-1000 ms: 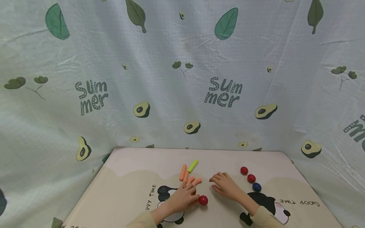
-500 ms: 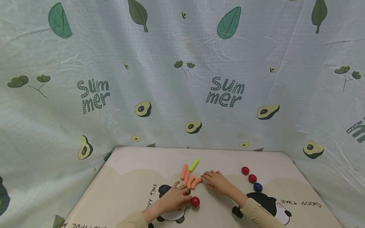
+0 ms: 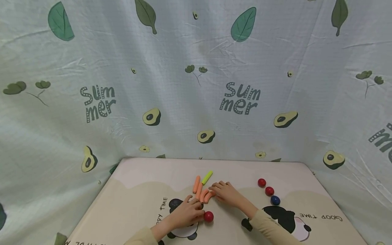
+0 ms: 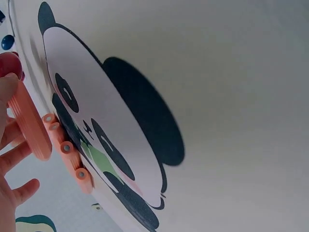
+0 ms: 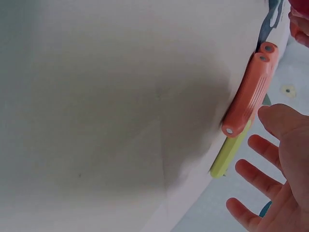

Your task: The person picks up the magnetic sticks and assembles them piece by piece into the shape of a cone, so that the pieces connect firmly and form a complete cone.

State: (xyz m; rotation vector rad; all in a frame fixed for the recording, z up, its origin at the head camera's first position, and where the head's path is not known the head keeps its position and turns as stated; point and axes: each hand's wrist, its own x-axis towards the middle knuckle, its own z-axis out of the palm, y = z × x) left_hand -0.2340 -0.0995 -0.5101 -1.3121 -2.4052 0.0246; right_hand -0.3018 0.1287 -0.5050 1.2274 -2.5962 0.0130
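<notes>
Resting on the counter [image 3: 137, 190], the left hand [image 3: 186, 213] is lying with relaxed, loosely straight fingers [image 4: 19, 154], grasping nothing; a red ball [image 3: 209, 216] is sitting just beside its thumb side. The right hand [image 3: 226, 194] is lying flat with released fingers [image 5: 263, 147], its fingertips touching the nearest of the orange sticks [image 3: 202, 194], which are lying side by side mid-counter. A yellow-green stick [image 3: 207, 177] is lying just behind them. Two red balls [image 3: 265, 186] and a blue ball [image 3: 275, 200] are sitting well apart to the right.
</notes>
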